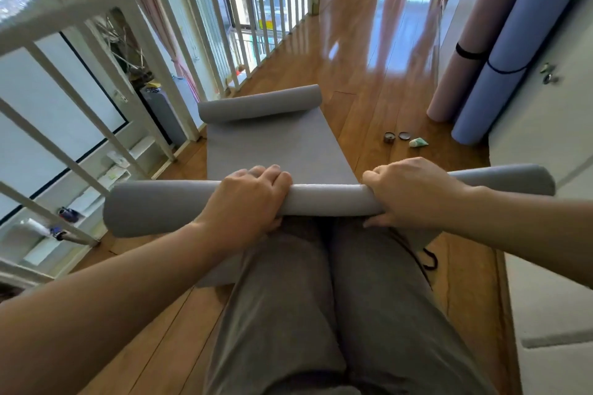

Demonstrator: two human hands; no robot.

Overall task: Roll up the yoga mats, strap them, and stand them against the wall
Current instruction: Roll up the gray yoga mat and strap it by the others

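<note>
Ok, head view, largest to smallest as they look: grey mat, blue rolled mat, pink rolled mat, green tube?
1. grey mat, nearest the camera.
2. blue rolled mat and pink rolled mat: close in size, tops unclear, so unranked.
3. green tube, clearly smallest.

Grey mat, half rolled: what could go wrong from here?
1. The left hand and right hand grip the grey mat near the roll's middle, so its outer ends may wind loose or crooked.
2. The far end curls back and could bunch when the roll reaches it.
3. The tins beside the mat might get knocked.
</note>
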